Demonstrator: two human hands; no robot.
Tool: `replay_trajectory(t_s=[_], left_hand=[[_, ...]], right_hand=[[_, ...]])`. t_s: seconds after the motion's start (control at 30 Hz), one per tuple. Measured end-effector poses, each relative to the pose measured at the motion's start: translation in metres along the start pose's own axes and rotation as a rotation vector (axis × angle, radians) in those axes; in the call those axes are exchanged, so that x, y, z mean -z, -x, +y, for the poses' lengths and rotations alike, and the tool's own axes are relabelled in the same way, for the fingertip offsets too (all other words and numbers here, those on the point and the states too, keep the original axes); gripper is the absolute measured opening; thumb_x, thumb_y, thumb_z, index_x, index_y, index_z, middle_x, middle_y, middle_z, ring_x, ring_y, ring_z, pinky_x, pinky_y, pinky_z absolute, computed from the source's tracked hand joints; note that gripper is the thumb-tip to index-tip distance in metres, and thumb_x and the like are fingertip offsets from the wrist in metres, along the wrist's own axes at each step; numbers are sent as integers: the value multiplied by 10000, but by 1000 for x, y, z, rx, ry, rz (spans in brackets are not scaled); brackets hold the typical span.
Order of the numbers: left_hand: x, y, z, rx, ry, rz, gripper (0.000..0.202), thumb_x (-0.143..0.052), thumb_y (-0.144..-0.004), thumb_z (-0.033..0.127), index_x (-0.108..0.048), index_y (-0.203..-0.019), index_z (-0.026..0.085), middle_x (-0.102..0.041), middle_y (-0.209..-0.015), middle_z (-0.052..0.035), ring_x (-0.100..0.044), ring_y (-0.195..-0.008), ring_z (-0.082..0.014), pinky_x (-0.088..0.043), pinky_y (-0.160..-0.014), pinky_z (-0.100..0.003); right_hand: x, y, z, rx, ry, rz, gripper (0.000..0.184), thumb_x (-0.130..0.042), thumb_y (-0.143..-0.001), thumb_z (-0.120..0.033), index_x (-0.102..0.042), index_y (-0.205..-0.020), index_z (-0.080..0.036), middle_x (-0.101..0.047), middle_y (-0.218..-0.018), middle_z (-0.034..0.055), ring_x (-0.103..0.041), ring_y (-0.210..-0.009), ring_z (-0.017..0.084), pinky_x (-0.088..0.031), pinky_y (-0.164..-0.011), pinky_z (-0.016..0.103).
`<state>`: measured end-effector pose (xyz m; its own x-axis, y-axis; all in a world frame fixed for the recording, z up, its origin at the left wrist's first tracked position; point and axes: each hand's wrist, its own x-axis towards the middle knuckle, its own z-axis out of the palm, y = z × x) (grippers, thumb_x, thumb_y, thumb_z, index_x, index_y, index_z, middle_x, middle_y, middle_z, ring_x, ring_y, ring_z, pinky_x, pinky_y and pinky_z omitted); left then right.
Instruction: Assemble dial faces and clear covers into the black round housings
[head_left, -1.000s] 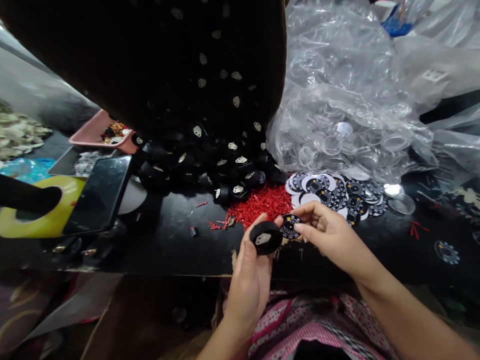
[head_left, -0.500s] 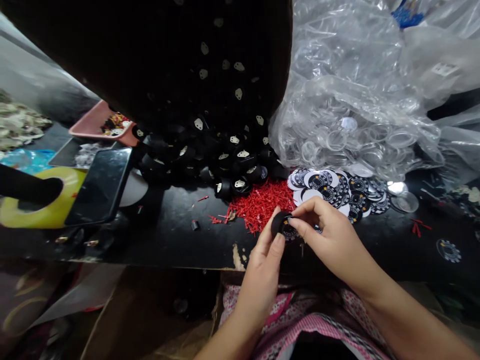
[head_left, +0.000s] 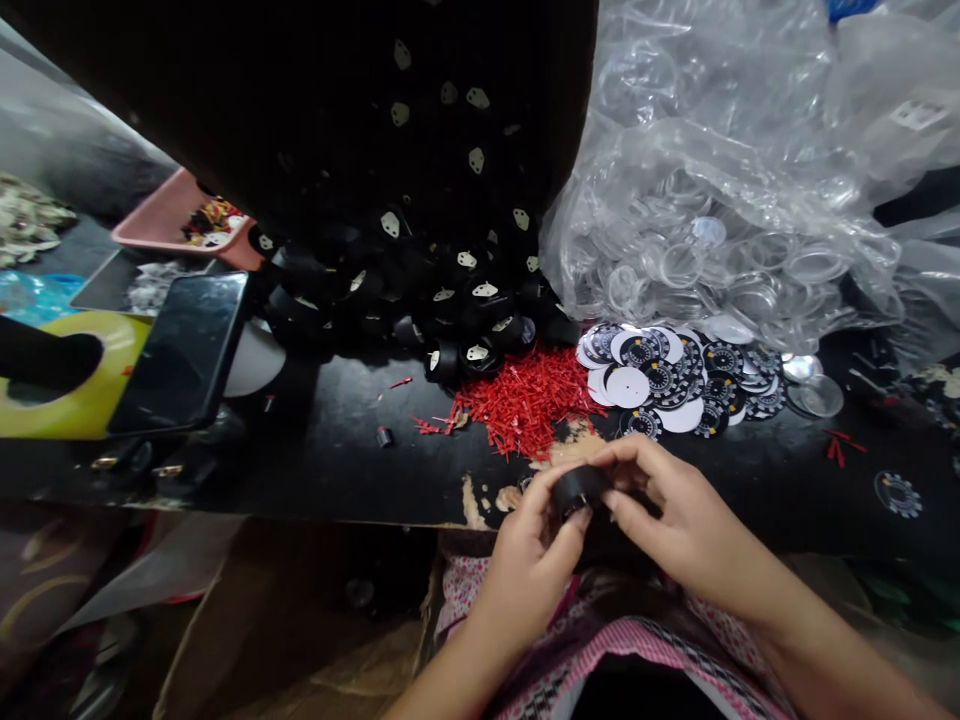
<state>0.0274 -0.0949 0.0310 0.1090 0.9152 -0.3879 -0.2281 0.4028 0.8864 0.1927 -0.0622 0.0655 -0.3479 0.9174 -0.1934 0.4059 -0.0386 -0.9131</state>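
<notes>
The black table (head_left: 337, 430) is strewn with parts. At its far right, a clear plastic bag (head_left: 720, 150) is partly filled with transparent round covers (head_left: 682, 265); to the left of it, black round cases (head_left: 442, 362) are heaped, several marked by pale plates. In front of the bag, printed dials (head_left: 660, 378) are piled, some with the white side up, and beside them thin red pointers (head_left: 517, 400) are massed. At the left, a yellow tape roll (head_left: 120, 335) is partly hidden by a smartphone (head_left: 180, 350). Near the front edge, a single black case (head_left: 581, 487) is held above the table: it is pinched between thumb and fingers by the grip of the left hand (head_left: 532, 545), while its right side is pinched by the fingertips of the right hand (head_left: 682, 510). At the far right, one loose dial (head_left: 898, 495) is seen apart.
</notes>
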Motion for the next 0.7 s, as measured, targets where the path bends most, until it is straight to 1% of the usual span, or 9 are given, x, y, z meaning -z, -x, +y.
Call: replay_trajectory(t_s=[0.07,0.13,0.23,0.3,0.37,0.43,0.5,0.6,0.7], left_hand=[[4,5,-1,12,-19,54,251,-686,-827,249,-728,-1074,262,-725,-1177,-57,-663,-1112,-255,-489,-996,-377],[10,7,-1,19,-5,169,264,-686,-828,285,-715,-1090,258,-722,-1165,-57,-652,-1118,-259,-474,-1005,-388],[20,8,0,21,24,296,332,-679,-843,322,-667,-1169,266,-711,-1144,-52,-637,-1123,-251,-460,-1013,-389],[24,7,0,34,98,307,359,-692,-834,307,-648,-1188,265,-712,-1120,-52,-646,-1083,-239,-482,-978,-374],[24,5,0,57,203,278,329,-695,-832,280,-642,-1156,260,-712,-1101,-47,-653,-1046,-224,-507,-933,-359],[19,2,1,72,296,249,256,-679,-846,265,-639,-1099,256,-710,-1084,-34,-656,-1040,-214,-515,-925,-357],[12,-2,3,76,384,222,213,-650,-871,268,-632,-1083,259,-715,-1084,-27,-656,-1074,-216,-502,-966,-375],[4,-9,7,74,481,188,226,-618,-895,275,-623,-1121,266,-729,-1120,-30,-651,-1136,-227,-465,-1038,-408],[2,-12,11,48,509,193,223,-611,-902,273,-628,-1123,251,-732,-1144,-41,-655,-1148,-238,-460,-1055,-426]], right_hand=[[2,3,2,35,69,-37,225,-547,-929,-209,-602,-1144,-247,-699,-1110,57,-665,-959,188,-535,-824,334],[4,-4,3,68,217,-32,181,-524,-952,-227,-637,-1093,-242,-713,-1066,51,-660,-966,201,-516,-846,358],[5,-24,6,58,627,88,163,-499,-948,-207,-659,-922,-195,-716,-931,70,-649,-911,250,-468,-836,425],[3,-38,8,30,874,138,153,-520,-934,-226,-645,-861,-177,-707,-880,88,-641,-865,278,-438,-796,442],[-2,-47,10,24,1004,145,162,-528,-931,-245,-631,-833,-168,-699,-854,104,-635,-829,286,-413,-757,431],[-6,-51,10,35,1049,140,159,-530,-921,-228,-615,-801,-166,-692,-826,112,-628,-809,282,-389,-732,412],[-9,-50,9,47,1019,121,154,-532,-908,-198,-595,-769,-175,-683,-793,94,-619,-777,255,-374,-715,389],[-12,-45,6,101,823,87,143,-558,-897,-188,-571,-755,-190,-666,-775,42,-604,-758,212,-376,-727,362],[-13,-39,3,189,664,86,47,-609,-883,-200,-591,-842,-187,-670,-855,41,-598,-839,221,-380,-772,361]])
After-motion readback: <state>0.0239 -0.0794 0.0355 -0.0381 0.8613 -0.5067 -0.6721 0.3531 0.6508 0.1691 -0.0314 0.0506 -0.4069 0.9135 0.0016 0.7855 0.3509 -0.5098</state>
